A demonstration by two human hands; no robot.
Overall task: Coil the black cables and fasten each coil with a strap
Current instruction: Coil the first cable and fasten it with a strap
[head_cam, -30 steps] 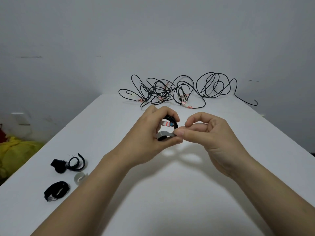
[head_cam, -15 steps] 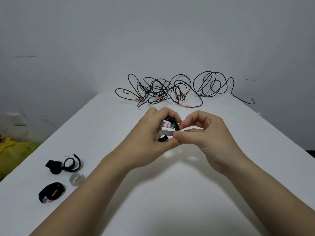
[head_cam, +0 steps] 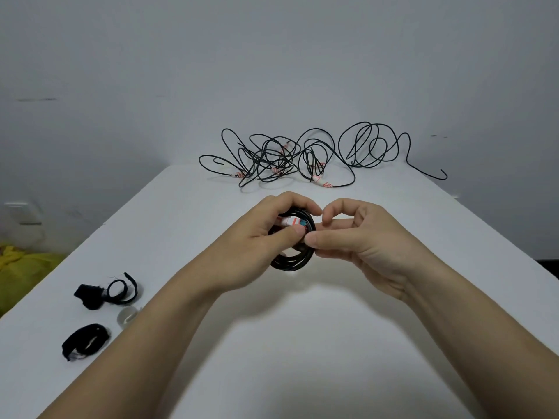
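Holding a small coil (head_cam: pixel 295 261) of black cable between both hands, I have it raised a little above the middle of a white table (head_cam: pixel 302 343). My left hand (head_cam: pixel 257 243) wraps the coil from the left: the fingers curl over its top edge and the thumb presses on its front, just below a white label (head_cam: pixel 290 221) with red and blue marks. My right hand (head_cam: pixel 360 246) meets it from the right, thumb tip on the coil's right edge and fingers curled behind, pinching there. The index finger arches above the pinch. I cannot tell whether a strap sits under my fingertips.

At the far end of the table lies a loose tangle of black cables (head_cam: pixel 302 155), with several white and red labels among the loops and one end trailing off to the right.

Near the table's left edge, well apart from my hands, lie a looped strap (head_cam: pixel 121 293) and, nearer to me, a bunched strap (head_cam: pixel 84 341), both black. A small clear ring (head_cam: pixel 127 316) sits between them. Something yellow (head_cam: pixel 21 267) lies beyond the table's left side, and a plain grey wall (head_cam: pixel 272 71) rises behind.
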